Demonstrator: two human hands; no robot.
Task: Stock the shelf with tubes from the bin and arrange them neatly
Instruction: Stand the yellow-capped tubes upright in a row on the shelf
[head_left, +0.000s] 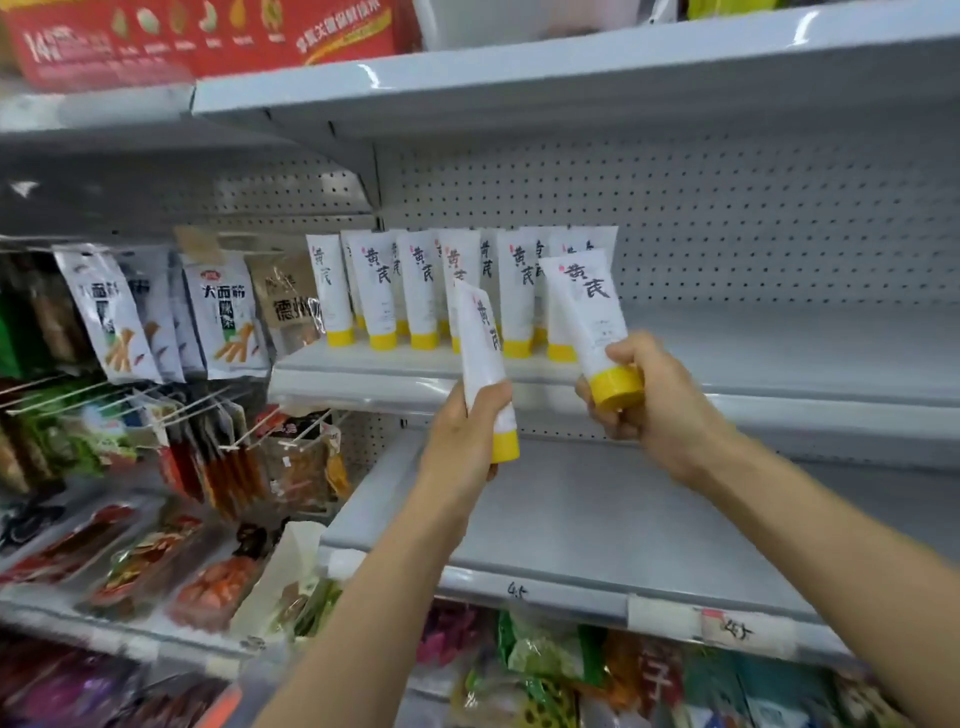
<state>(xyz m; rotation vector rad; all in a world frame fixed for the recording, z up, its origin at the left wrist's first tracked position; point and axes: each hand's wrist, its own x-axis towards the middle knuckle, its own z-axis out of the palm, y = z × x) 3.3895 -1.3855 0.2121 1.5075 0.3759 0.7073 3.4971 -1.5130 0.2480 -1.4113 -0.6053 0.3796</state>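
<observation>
Several white tubes with yellow caps (423, 291) stand cap-down in rows at the left end of the grey middle shelf (779, 358). My left hand (467, 431) grips one such tube (480, 343) around its lower body, cap down, in front of the shelf edge. My right hand (649, 400) holds another tube (587, 306) near its yellow cap, tilted slightly left, just right of the standing row. The bin is not in view.
The shelf below (597, 519) has bare grey boards. Hanging snack packets (223, 312) fill the pegs to the left. Red boxes (208, 36) sit on the top shelf. Bagged goods (545, 670) lie on the lowest level.
</observation>
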